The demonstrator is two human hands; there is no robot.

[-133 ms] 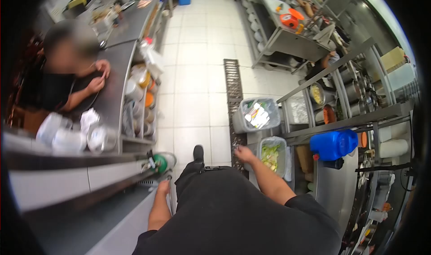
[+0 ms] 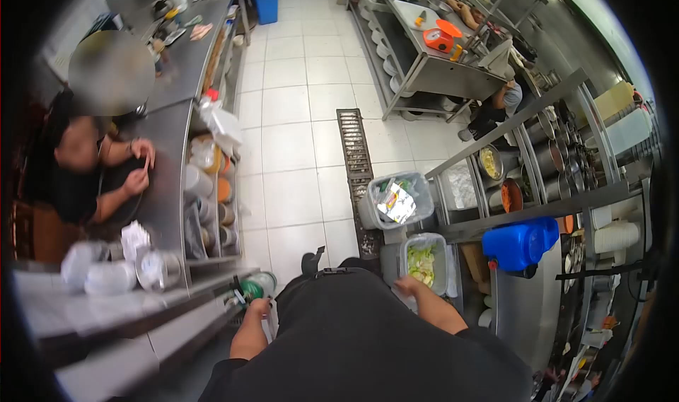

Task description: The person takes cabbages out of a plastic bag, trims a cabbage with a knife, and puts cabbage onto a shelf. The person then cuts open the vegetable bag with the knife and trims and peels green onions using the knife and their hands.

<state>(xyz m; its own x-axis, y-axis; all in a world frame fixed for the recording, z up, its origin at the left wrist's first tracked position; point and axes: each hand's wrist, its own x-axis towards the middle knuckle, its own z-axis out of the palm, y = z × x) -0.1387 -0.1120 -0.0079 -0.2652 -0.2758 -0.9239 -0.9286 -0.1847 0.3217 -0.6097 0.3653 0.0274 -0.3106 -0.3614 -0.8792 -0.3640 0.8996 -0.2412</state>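
Observation:
My left hand [image 2: 260, 309] hangs low at my left side, just below a green rounded object [image 2: 256, 287] by the counter's end; its fingers are too small and blurred to read. On the other side my right hand [image 2: 408, 286] is beside the grey bin of leafy scraps [image 2: 422, 264], near its lower left edge. The fingers of that hand are blurred, and nothing can be made out in them. Farther forward stands a second grey bin with a clear liner [image 2: 367, 211], holding packaging.
A person [image 2: 78, 154] sits at the left steel counter [image 2: 173, 137]. Another person [image 2: 503, 101] is low behind the right table [image 2: 453, 72]. A floor drain [image 2: 353, 144] runs along the tiles. A blue jerrycan [image 2: 513, 246] and a metal rack [image 2: 523, 217] stand right.
The view has shifted forward across the kitchen. My right hand has come back closer to my body, and the low person behind the right table shows more fully.

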